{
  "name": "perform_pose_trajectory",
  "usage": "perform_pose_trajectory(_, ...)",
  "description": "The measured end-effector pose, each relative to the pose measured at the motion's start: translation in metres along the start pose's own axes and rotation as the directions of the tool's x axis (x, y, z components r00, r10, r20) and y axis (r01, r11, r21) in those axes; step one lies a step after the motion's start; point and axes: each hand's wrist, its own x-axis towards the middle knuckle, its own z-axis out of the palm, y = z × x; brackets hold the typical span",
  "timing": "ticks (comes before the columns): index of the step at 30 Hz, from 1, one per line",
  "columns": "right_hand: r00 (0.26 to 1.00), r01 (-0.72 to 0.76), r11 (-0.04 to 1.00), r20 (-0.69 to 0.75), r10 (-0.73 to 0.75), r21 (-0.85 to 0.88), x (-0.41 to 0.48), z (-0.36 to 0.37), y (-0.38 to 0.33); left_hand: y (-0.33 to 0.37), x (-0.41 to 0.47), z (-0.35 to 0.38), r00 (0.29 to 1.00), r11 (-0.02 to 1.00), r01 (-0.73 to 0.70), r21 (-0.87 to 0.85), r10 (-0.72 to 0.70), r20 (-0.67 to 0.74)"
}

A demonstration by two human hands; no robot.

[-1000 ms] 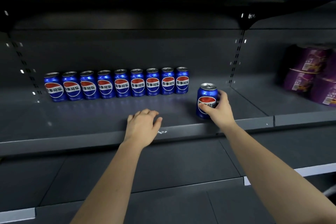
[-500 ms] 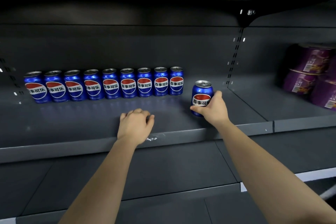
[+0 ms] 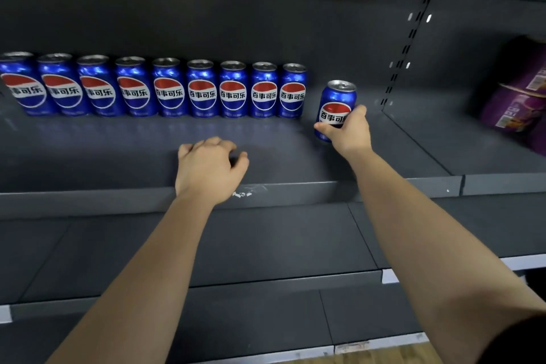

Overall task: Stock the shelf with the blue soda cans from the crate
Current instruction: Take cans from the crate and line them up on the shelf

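Right hand (image 3: 348, 133) gripping lower body of blue can (image 3: 336, 106), right of centre, label facing out, likely extending row of nine cans (image 3: 153, 87) at shelf (image 3: 295, 190) rear. Left hand (image 3: 208, 170) resting loosely curled, holding nothing, probably bracing. Crate not showing.

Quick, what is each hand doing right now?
Left hand: open, fingers loosely curled, holding nothing, at the shelf edge.
Right hand: closed around a blue can.

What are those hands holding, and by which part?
The right hand grips a blue metal soda can around its lower half; the left hand holds nothing.
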Motion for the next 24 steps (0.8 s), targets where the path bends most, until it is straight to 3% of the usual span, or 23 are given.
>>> perform_pose_trajectory(10, 0.999, -0.047, 0.998, 0.016, 0.047, -0.037, 0.027, 0.025, -0.004, 0.0, 0.002, -0.001, 0.998, 0.999, 0.015, 0.031, -0.017, 0.054)
perform_pose_trajectory(24, 0.992, -0.124, 0.981, 0.009, 0.126, -0.149, 0.067, 0.048, -0.013, 0.003, 0.003, -0.003, 0.998, 0.998, 0.063, 0.031, -0.064, 0.021)
